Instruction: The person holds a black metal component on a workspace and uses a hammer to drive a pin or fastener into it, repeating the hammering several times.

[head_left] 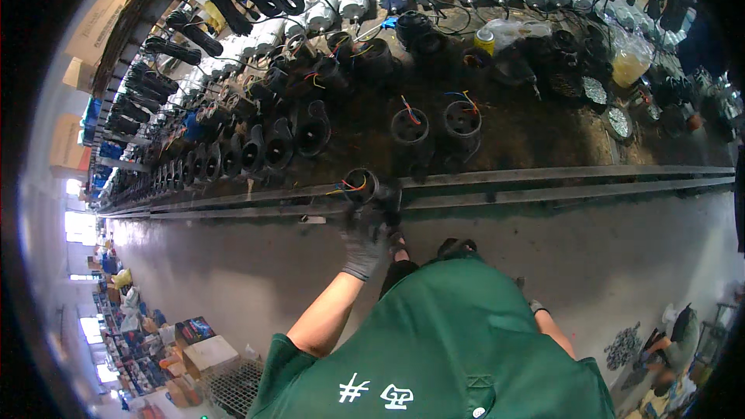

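The right hand (537, 308) is sitting low beside the green apron (450, 341); I cannot tell its grip. The gloved left hand (365, 242) is closing around a black pump housing (363, 186) on the near rail (543, 182). Farther back, more black housings (434, 126) are standing on the surface (528, 136).

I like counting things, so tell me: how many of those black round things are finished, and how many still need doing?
Done, it seems: a long row of black housings already lined up on the bench. In hand: the gloved left hand grips one housing with coloured wires at the rail. The right hand is nearly hidden. Probably left: two wired housings standing apart. An exact count is not possible.
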The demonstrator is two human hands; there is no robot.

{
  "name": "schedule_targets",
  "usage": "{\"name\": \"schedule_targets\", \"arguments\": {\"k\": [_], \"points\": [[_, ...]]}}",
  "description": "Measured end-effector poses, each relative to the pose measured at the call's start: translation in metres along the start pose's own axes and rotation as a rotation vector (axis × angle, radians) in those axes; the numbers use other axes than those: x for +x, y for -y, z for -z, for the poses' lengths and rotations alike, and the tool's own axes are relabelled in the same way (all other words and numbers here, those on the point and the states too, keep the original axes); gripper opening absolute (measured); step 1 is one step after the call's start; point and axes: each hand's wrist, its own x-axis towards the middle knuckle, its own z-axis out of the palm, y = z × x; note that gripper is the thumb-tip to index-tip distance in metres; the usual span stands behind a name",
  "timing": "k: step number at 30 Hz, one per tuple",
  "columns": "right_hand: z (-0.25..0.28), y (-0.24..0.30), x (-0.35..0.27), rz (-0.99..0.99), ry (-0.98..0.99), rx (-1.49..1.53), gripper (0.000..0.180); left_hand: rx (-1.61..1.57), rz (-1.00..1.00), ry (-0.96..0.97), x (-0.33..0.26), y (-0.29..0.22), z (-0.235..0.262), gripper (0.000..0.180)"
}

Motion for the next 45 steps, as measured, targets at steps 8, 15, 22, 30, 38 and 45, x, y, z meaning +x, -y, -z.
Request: {"name": "schedule_targets", "arguments": {"k": [8, 15, 22, 30, 38, 45], "points": [[-0.001, 0.008, 0.022, -0.086, 0.012, 0.119, 0.043, 0.355, 0.074, 0.261, 0.072, -0.027, 0.036, 0.076], [-0.014, 0.006, 0.073, -0.171, -0.01, 0.34, 0.043, 0.424, -0.025, 0.508, 0.127, -0.01, 0.058, 0.089], [0.016, 0.06, -0.01, -0.112, 0.003, 0.065, 0.029, 0.46, 0.122, 0.542, 0.136, -0.027, 0.061, 0.08], [0.008, 0.068, -0.04, -0.125, 0.05, 0.049, 0.034, 0.37, -0.002, 0.522, 0.12, -0.001, 0.056, 0.088], [-0.019, 0.031, -0.014, -0.078, 0.072, -0.118, 0.039, 0.447, -0.195, 0.337, 0.104, 0.034, 0.032, 0.084], [-0.023, 0.049, -0.012, 0.26, -0.024, -0.641, 0.039, 0.242, -0.178, 0.299, 0.104, 0.031, 0.042, 0.072]]}}
